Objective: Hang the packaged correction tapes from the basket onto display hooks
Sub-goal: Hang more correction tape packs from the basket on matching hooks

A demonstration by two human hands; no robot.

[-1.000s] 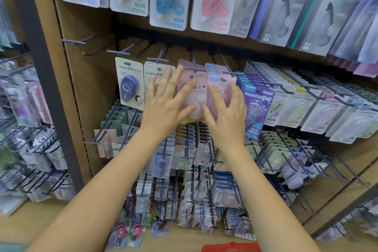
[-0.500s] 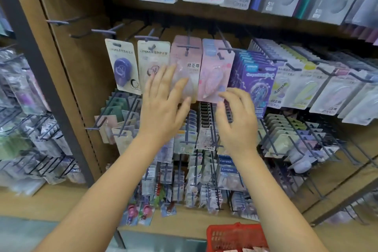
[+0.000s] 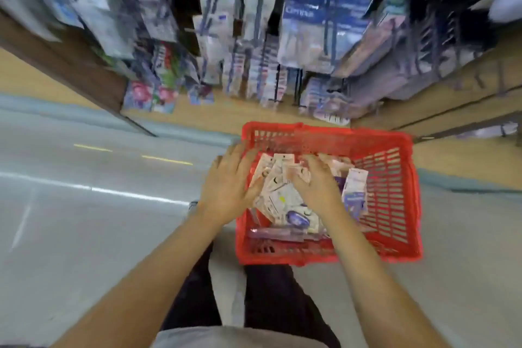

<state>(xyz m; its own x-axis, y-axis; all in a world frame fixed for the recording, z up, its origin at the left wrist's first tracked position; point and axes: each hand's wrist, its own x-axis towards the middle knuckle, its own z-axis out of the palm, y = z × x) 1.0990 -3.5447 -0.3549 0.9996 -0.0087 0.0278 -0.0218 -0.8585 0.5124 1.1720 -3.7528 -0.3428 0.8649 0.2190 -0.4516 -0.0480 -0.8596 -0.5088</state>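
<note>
Hands — left hand (image 3: pixel 227 192), right hand (image 3: pixel 316 186) — grip unclear, over one red basket (image 3: pixel 395 192) of blurred packets (image 3: pixel 278 192).

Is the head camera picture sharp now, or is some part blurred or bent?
Head view: the hanging packets on the shelves are badly motion-blurred; the red basket and both hands, left and right, are softer but readable; wide-angle bending slants the shelf edges; lighting is even.

left hand (image 3: pixel 229 189) spread flat, right hand (image 3: pixel 315 184) reaching down
</note>
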